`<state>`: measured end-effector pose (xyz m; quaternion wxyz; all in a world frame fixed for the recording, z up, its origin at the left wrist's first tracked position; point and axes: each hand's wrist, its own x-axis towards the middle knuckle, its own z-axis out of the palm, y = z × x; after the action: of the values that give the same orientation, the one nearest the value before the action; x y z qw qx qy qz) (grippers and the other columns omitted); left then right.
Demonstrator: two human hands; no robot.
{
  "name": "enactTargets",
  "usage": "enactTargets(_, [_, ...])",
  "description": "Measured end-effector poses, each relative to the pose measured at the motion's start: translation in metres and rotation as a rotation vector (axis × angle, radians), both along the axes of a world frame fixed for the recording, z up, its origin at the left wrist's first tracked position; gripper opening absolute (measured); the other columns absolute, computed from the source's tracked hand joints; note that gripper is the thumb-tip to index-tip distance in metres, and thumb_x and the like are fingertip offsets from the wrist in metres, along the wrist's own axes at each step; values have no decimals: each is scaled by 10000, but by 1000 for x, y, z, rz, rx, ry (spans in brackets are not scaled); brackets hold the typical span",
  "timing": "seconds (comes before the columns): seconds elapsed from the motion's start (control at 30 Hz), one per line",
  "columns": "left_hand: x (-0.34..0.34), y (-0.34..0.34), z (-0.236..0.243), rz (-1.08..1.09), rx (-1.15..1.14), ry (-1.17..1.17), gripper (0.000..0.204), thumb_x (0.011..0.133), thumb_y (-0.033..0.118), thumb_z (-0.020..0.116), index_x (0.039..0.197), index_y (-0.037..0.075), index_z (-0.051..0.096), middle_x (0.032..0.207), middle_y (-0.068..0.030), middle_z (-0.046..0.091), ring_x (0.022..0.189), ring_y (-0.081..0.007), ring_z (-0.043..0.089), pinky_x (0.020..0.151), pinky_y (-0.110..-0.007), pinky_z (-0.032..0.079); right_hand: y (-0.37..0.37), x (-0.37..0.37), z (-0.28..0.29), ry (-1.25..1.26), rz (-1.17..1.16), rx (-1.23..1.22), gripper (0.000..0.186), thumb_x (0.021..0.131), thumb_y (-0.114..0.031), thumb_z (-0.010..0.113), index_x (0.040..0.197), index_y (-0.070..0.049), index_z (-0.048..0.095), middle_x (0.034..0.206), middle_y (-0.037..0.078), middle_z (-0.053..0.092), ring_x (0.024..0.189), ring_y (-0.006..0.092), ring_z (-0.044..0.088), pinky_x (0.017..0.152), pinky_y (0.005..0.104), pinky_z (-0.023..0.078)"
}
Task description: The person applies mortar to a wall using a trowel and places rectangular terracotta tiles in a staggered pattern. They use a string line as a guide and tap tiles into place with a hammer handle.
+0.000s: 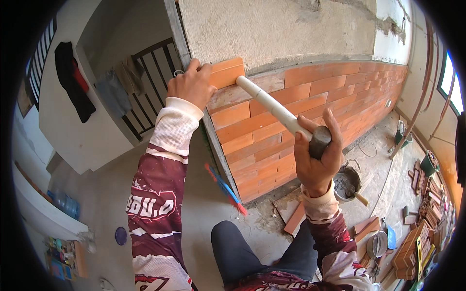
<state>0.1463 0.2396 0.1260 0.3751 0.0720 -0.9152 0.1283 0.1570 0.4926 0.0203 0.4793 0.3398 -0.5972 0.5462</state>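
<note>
My left hand (191, 82) grips the left end of an orange brick tile (227, 72) at the wall's corner, fingers over its upper edge. That tile sits at the top of the tiled part of the wall (272, 114), against bare rough plaster. My right hand (318, 162) is closed around the head end of a mallet (272, 104) with a dark head and a pale, round handle. The handle points up and left, its far end at the tile's right end. Whether it presses on the tile I cannot tell.
A bucket of grey mortar (347, 183) with a tool in it stands on the floor right of my legs. Stacked and loose brick tiles (417, 237) lie farther right. A blue-and-red strip-like object (225, 189) is near the wall's corner. Clothes hang on a dark railing (150, 82).
</note>
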Motion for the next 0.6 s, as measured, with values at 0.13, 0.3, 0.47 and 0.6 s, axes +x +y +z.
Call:
enactTargets(0.13, [4,4,9,31,15,-12,482,709,262,775,1146,140,614,1088,-49,583,870,-311,659,756,-417,536,3,0,4,134,-2,-127,581,811,19,676,1320,24,398,947,176,693,804,173,671,697,270,529])
enactTargets(0.3, [-1,7,4,36,55,-18,483,716,260,773,1154,138,610,1106,-42,582,908,-308,650,782,-421,529,-1,1,1,20,14,-64,563,806,24,674,1306,37,414,953,181,690,825,200,685,725,286,534])
enactTargets(0.47, [-1,7,1,18,82,-7,494,715,253,775,1166,142,607,1117,-43,576,935,-308,640,795,-424,522,-4,-6,-3,54,27,-92,565,813,27,664,1316,30,408,946,172,692,795,179,678,692,275,535])
enactTargets(0.6, [-1,7,1,19,92,7,508,712,248,780,1179,153,604,1109,-49,571,929,-312,638,792,-425,521,-1,-8,-6,71,25,-128,558,823,26,653,1323,24,404,944,160,694,767,153,664,672,261,526])
